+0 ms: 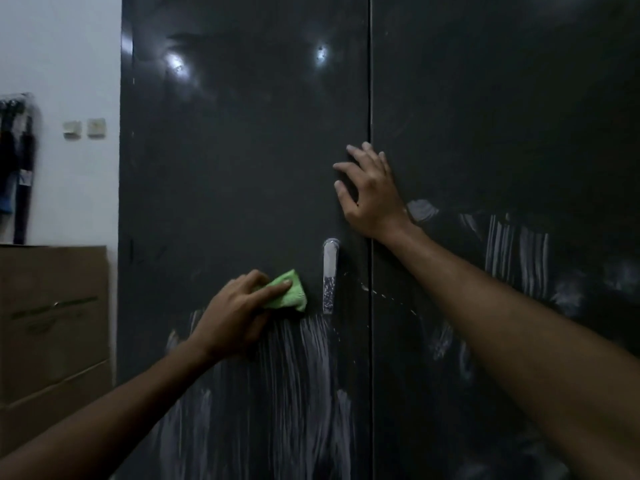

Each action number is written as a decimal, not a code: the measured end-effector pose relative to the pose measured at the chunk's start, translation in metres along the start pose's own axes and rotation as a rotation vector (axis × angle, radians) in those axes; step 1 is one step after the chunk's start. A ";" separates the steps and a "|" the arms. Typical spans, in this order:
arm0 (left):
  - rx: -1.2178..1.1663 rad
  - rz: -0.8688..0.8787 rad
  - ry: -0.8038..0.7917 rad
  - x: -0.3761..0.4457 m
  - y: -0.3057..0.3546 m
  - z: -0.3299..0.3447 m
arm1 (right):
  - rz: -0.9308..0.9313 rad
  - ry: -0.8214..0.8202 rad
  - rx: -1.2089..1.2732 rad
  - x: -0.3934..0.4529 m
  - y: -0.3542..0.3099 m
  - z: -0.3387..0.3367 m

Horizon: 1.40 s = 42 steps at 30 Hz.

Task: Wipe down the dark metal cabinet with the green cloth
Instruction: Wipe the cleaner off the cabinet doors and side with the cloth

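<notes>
The left hand (239, 306) is the grip, fingers curled round the bunched green cloth (289, 292) and pressing it to the left door of the dark metal cabinet (225, 168), with pale vertical streaks directly beneath it. The upright silver handle (330, 275) stands just beside the cloth on its right and would likely obstruct a sideways stroke. Higher up, the right hand (369, 192) rests on the door seam, fingers spread; cardboard boxes (52, 323) stand left of the cabinet.
</notes>
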<state>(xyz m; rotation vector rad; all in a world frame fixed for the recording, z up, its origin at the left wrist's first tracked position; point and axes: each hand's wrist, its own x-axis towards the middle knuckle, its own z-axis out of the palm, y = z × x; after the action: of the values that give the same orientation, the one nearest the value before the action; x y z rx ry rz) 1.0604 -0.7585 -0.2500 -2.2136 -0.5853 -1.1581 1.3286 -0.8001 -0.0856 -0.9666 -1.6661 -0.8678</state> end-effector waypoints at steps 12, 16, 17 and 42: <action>-1.004 -0.664 0.363 0.063 0.100 -0.028 | 0.532 -0.405 0.769 -0.089 -0.066 -0.030; -1.066 -0.708 0.370 0.067 0.107 -0.025 | 0.667 -0.381 0.983 -0.095 -0.065 -0.037; -1.095 -0.711 0.358 0.067 0.106 -0.025 | 0.681 -0.398 1.026 -0.096 -0.063 -0.039; -1.681 -0.847 -0.538 0.054 0.093 -0.044 | 0.841 -0.626 1.173 -0.135 -0.026 -0.067</action>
<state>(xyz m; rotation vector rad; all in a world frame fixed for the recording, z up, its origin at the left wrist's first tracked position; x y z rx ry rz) 1.1202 -0.8505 -0.2102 -4.0081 -1.0274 -1.8211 1.3586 -0.8965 -0.1998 -0.9239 -1.5998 0.9873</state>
